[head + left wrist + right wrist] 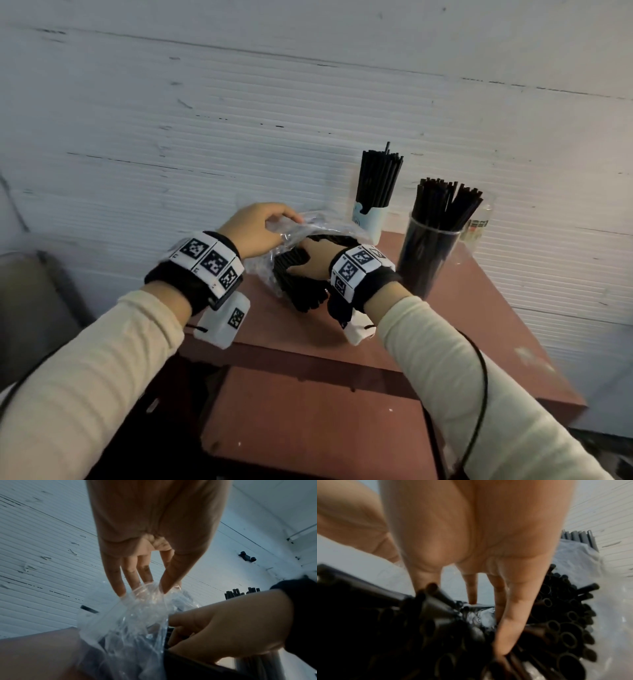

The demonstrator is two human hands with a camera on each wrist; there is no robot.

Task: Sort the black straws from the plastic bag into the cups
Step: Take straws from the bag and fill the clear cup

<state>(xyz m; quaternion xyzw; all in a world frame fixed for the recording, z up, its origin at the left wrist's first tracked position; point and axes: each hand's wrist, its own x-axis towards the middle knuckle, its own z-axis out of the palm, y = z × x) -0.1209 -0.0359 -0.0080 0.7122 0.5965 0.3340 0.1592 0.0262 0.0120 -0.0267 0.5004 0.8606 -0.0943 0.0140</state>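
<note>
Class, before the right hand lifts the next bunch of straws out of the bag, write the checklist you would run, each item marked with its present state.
1. Left hand pinches the plastic bag mouth open: ok.
2. Right hand is among the black straws: ok.
3. Fingers closed on a bunch: cannot tell.
4. Clear cup upright: ok.
5. Paper cup upright: ok.
6. Room left in the cups: cannot tell.

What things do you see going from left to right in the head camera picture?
left hand → plastic bag → right hand → blue paper cup → clear cup of straws
</note>
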